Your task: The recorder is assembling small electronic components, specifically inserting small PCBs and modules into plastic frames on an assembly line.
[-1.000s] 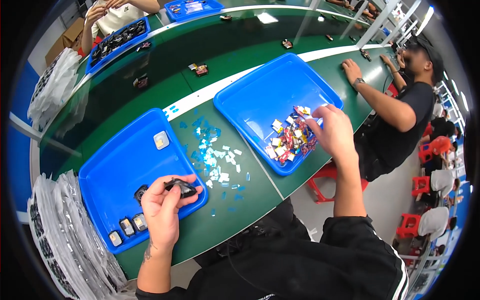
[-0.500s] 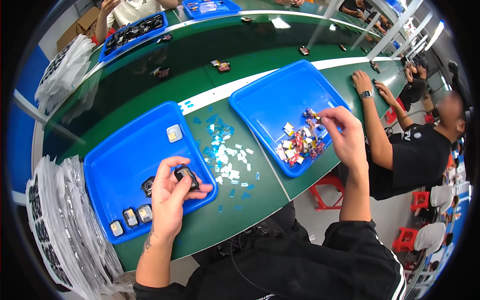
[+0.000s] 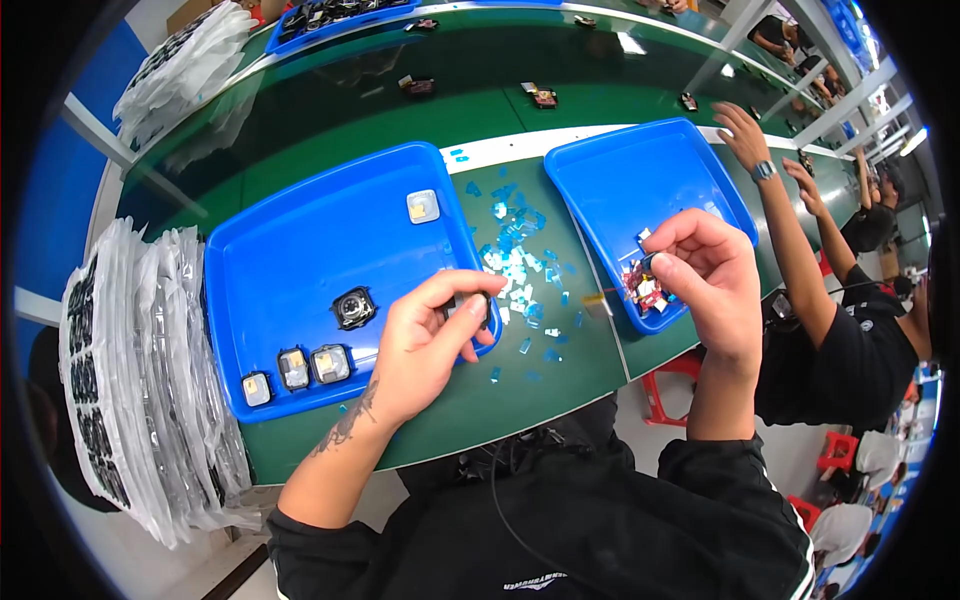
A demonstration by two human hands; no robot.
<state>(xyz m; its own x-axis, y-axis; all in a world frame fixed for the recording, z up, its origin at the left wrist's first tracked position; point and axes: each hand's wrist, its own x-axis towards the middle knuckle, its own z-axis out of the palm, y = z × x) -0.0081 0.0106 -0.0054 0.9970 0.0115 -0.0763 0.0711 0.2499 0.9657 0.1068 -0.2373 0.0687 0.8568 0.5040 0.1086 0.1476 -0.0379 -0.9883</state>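
My left hand (image 3: pixel 425 340) is closed around a black watch case (image 3: pixel 484 312), over the right rim of the left blue tray (image 3: pixel 290 180). Fingers hide most of the case. In that tray lie several square watch cases, among them a black one (image 3: pixel 353 308) and a light-backed one (image 3: pixel 422 207). My right hand (image 3: pixel 712 285) pinches a small dark piece (image 3: pixel 650 262) above the right blue tray (image 3: pixel 640 165). Close to its fingers is a pile of small red, white and yellow electronic parts (image 3: pixel 648 290). A blurred yellowish part (image 3: pixel 597 303) shows between my hands.
Small blue and white film pieces (image 3: pixel 515 275) litter the green table (image 3: pixel 440 430) between the trays. Stacked plastic sheets (image 3: pixel 150 380) stand at the left. Circuit boards (image 3: pixel 543 97) lie on the far green strip. A co-worker's arm (image 3: pixel 800 250) reaches in at the right.
My left hand has moved right with the watch case and turned it. My right hand now pinches a small dark piece. The whole view has shifted; the co-worker's hand is lifted.
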